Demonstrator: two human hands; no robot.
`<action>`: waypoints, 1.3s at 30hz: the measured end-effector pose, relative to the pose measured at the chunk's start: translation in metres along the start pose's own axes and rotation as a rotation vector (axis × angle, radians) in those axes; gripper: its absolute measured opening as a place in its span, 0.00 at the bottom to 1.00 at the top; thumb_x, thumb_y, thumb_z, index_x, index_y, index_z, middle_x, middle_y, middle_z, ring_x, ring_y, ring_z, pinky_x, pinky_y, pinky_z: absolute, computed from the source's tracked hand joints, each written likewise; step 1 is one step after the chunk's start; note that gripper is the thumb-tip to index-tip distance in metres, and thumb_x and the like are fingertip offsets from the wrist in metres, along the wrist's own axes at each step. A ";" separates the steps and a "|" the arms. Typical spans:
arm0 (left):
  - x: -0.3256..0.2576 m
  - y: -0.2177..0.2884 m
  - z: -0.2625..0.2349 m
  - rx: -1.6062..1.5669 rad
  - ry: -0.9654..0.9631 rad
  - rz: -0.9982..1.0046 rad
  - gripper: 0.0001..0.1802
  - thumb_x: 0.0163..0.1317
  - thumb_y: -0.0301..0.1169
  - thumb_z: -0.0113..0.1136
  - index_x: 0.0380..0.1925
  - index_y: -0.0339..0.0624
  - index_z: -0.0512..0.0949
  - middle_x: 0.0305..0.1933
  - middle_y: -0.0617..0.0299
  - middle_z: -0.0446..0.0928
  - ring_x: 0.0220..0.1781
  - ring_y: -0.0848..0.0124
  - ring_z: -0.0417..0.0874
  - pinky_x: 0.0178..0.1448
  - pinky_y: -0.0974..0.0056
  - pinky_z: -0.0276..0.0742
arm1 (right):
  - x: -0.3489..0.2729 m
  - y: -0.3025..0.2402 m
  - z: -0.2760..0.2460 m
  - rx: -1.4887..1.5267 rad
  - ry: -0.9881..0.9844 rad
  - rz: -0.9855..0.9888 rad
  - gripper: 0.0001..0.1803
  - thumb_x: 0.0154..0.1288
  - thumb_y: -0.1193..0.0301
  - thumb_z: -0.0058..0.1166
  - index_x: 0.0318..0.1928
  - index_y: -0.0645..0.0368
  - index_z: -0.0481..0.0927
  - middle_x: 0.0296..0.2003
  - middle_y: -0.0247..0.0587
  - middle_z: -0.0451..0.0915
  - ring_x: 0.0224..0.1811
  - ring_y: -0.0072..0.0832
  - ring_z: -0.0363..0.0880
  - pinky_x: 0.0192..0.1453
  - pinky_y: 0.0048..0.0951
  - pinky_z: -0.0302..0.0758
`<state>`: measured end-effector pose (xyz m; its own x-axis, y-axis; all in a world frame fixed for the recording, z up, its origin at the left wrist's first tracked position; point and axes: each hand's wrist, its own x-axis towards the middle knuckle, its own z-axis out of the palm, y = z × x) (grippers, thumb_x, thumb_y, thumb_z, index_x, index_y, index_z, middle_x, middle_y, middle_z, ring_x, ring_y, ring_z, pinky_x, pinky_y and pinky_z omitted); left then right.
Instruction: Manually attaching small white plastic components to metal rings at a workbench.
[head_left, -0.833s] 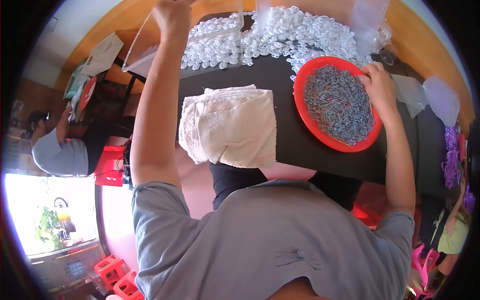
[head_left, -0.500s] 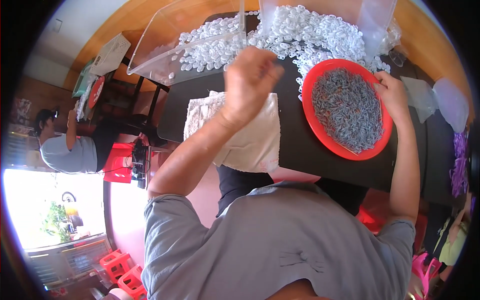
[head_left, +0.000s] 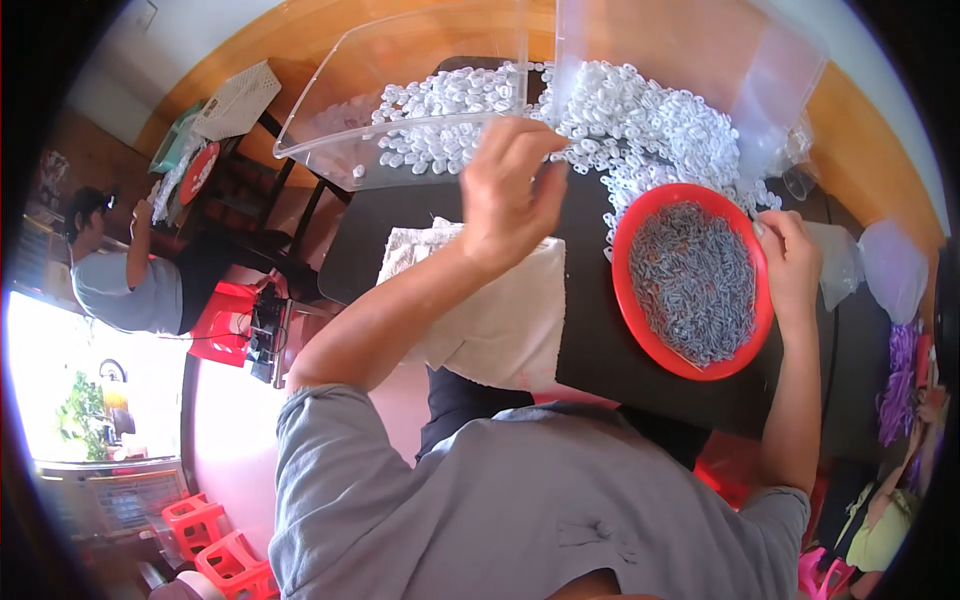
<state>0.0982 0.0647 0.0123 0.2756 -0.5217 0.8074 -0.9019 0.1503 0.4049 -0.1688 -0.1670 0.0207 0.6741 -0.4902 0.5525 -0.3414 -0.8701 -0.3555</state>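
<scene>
A red plate (head_left: pixel 640 338) heaped with small grey elongated pieces (head_left: pixel 692 285) is over the dark table to the right. My right hand (head_left: pixel 790 255) grips its right rim, thumb on top. Raised above a cream cloth (head_left: pixel 500 335), my left hand (head_left: pixel 512 190) has bent fingers and a thumb standing apart from them; nothing shows in the gap. Its fingertips appear in front of a spread of white oval pieces with holes (head_left: pixel 650 125). More of these white pieces (head_left: pixel 440 110) lie at the clear plastic bin on the left.
Two clear plastic bins (head_left: pixel 300 125) (head_left: pixel 690 50) stand at the back of the dark table (head_left: pixel 610 355). Clear bags (head_left: pixel 895 265) and purple strands (head_left: pixel 897 385) are at the right. Another person (head_left: pixel 130 275) sits far left, near red stools (head_left: pixel 230 565).
The view has shifted, so the table sits lower in it. My left hand's fingers have loosened, with the thumb farther from them. My right hand keeps hold of the plate.
</scene>
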 end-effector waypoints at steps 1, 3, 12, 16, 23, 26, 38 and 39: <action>0.004 -0.002 -0.018 0.120 0.109 0.180 0.22 0.45 0.21 0.67 0.45 0.38 0.77 0.47 0.52 0.76 0.51 0.57 0.74 0.55 0.56 0.71 | 0.003 -0.014 0.000 -0.006 -0.002 -0.005 0.05 0.63 0.77 0.52 0.39 0.64 0.78 0.33 0.43 0.78 0.35 0.34 0.79 0.41 0.30 0.72; 0.015 -0.007 -0.053 0.486 0.246 0.205 0.25 0.45 0.28 0.68 0.47 0.42 0.76 0.48 0.57 0.73 0.53 0.55 0.72 0.55 0.50 0.65 | 0.009 -0.039 -0.001 0.193 -0.113 0.043 0.05 0.61 0.79 0.53 0.38 0.66 0.78 0.31 0.41 0.78 0.34 0.28 0.77 0.39 0.27 0.71; 0.003 -0.079 -0.131 0.568 0.062 -0.021 0.22 0.34 0.43 0.78 0.20 0.42 0.75 0.24 0.66 0.73 0.35 0.64 0.74 0.48 0.58 0.61 | 0.081 -0.144 0.091 0.264 -0.298 -0.391 0.06 0.59 0.81 0.50 0.37 0.66 0.78 0.33 0.46 0.78 0.36 0.42 0.79 0.41 0.34 0.74; -0.007 -0.080 -0.164 0.477 0.099 -0.032 0.22 0.31 0.40 0.79 0.21 0.40 0.77 0.23 0.65 0.73 0.32 0.64 0.73 0.46 0.60 0.60 | 0.126 -0.168 0.166 0.169 -0.191 -0.354 0.07 0.60 0.79 0.51 0.38 0.64 0.80 0.37 0.48 0.80 0.41 0.45 0.79 0.45 0.37 0.75; -0.018 -0.077 -0.194 0.472 0.065 -0.052 0.24 0.31 0.42 0.78 0.20 0.39 0.74 0.22 0.62 0.70 0.30 0.61 0.72 0.45 0.60 0.62 | 0.249 -0.165 0.279 -0.148 -0.208 -0.071 0.13 0.57 0.68 0.51 0.39 0.62 0.81 0.42 0.51 0.80 0.46 0.49 0.79 0.50 0.44 0.74; -0.020 -0.081 -0.194 0.516 0.091 -0.031 0.26 0.31 0.45 0.78 0.20 0.41 0.73 0.21 0.62 0.69 0.28 0.62 0.70 0.43 0.61 0.62 | 0.262 -0.180 0.303 -0.138 -0.146 0.061 0.16 0.59 0.65 0.49 0.41 0.59 0.84 0.45 0.49 0.81 0.47 0.49 0.80 0.50 0.46 0.74; -0.023 -0.088 -0.193 0.484 0.049 -0.051 0.25 0.34 0.46 0.77 0.20 0.41 0.73 0.20 0.63 0.68 0.27 0.63 0.69 0.43 0.61 0.61 | 0.247 -0.177 0.285 -0.563 -0.700 -0.300 0.22 0.66 0.59 0.39 0.49 0.52 0.83 0.52 0.45 0.81 0.54 0.43 0.78 0.54 0.43 0.72; -0.023 -0.089 -0.192 0.504 0.053 -0.006 0.25 0.35 0.46 0.76 0.20 0.42 0.72 0.20 0.64 0.67 0.26 0.63 0.69 0.42 0.61 0.60 | 0.261 -0.161 0.297 -0.567 -0.712 -0.302 0.22 0.66 0.59 0.39 0.49 0.52 0.83 0.52 0.45 0.81 0.54 0.43 0.78 0.54 0.43 0.72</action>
<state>0.2361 0.2245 0.0398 0.2862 -0.4761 0.8315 -0.9450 -0.2838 0.1627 0.2565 -0.1394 -0.0018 0.9618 -0.2576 -0.0932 -0.2280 -0.9414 0.2484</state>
